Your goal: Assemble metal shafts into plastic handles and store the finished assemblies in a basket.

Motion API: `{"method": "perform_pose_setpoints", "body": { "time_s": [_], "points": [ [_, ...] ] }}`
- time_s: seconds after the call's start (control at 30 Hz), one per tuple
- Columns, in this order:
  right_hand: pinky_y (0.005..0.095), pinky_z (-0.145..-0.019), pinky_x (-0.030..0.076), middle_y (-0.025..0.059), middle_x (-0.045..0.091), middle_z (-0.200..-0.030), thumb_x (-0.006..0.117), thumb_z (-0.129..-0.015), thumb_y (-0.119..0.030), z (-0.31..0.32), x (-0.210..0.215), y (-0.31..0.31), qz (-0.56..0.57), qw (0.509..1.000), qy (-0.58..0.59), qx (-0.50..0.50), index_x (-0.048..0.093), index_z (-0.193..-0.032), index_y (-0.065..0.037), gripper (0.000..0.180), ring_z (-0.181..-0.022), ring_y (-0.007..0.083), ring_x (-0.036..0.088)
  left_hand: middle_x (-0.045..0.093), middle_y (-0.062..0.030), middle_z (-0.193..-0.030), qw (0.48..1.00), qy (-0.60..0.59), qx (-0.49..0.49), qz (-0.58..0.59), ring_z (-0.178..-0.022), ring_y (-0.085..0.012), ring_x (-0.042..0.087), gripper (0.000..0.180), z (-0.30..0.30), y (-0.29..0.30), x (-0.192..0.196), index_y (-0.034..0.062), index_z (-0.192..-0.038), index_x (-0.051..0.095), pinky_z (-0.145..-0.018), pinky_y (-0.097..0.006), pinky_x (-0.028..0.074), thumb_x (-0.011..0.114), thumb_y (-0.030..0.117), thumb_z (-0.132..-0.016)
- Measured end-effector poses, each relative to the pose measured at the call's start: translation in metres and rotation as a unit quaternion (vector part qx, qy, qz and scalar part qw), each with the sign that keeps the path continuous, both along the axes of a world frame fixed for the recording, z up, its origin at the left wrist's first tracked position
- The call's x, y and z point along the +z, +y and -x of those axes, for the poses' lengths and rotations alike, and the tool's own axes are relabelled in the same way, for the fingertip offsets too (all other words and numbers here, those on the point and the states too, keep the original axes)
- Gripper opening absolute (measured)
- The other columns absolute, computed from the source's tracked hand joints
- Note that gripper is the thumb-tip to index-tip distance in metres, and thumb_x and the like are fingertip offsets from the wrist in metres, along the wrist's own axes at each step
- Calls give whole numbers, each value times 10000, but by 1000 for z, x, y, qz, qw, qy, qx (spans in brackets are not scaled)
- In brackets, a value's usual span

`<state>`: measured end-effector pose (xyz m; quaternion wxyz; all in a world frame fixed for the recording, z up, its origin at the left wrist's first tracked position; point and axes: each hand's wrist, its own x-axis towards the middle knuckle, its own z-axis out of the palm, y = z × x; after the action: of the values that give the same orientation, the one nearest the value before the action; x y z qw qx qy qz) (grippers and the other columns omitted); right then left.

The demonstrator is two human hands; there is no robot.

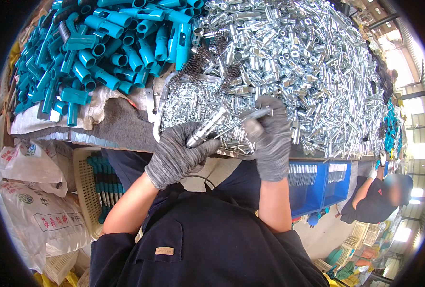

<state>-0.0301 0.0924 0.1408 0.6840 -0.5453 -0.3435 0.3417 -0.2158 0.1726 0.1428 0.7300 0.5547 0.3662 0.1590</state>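
Observation:
My left hand [175,155], in a grey knitted glove, is closed round a shiny slotted metal tube [205,129] that tilts up to the right. My right hand [273,146], gloved alike, pinches a slim metal pin [256,115] between thumb and fingers. A thin rod [230,129] runs between the two hands, and I cannot tell which one bears it. Under and beyond them spreads a heap of loose metal parts [289,62]. Small fittings fill a metal tray [158,115] just past my left hand, with dark coil springs [193,64] at its far edge.
Teal tubular handles [107,48] are piled at the far left. Below the bench edge stand a cream crate [85,186] of teal-handled tools, white sacks [45,210] and a blue bin [313,191] with rods. Another person [373,198] works at the right.

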Motion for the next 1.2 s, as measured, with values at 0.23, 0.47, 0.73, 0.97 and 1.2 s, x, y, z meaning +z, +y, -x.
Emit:
{"method": "perform_pose_setpoints", "body": {
  "time_s": [0.23,0.47,0.73,0.97,1.2],
  "points": [
    [167,-517,413,-3,543,-780,668,-858,-208,-40,16,-10,52,983,-52,-169,545,-1126,-37,341,-635,37,481,619,-37,-655,1000,4,-29,11,-604,-71,542,243,26,19,12,-22,-932,643,-566,-248,451,576,211,-917],
    [176,-545,431,22,629,-846,612,-903,-226,12,11,0,83,996,-22,31,585,-1050,-63,221,-670,42,523,617,-30,-646,996,28,-52,-60,-553,-53,515,276,13,13,11,-10,-902,654,-487,-209,375,586,257,-909],
    [247,-682,462,49,665,-879,599,-915,-243,-1,-5,5,68,992,-105,7,611,-1002,-25,235,-760,87,569,571,-15,-558,970,-76,-78,219,-347,-43,371,403,9,12,-8,30,-847,649,-325,-201,249,562,421,-896],
    [253,-683,471,44,676,-861,608,-905,-248,-4,4,2,50,990,-120,59,650,-985,-32,235,-735,89,570,588,-44,-561,937,-110,-94,316,-334,-56,399,377,5,13,-9,34,-842,636,-285,-186,228,536,390,-913],
    [206,-655,494,43,676,-932,547,-939,-309,-3,10,2,101,983,-85,128,662,-1028,-37,308,-767,70,583,575,-33,-567,935,-101,-118,320,-344,-52,416,345,6,21,-2,25,-848,619,-294,-185,242,560,360,-908]
  ]
}}
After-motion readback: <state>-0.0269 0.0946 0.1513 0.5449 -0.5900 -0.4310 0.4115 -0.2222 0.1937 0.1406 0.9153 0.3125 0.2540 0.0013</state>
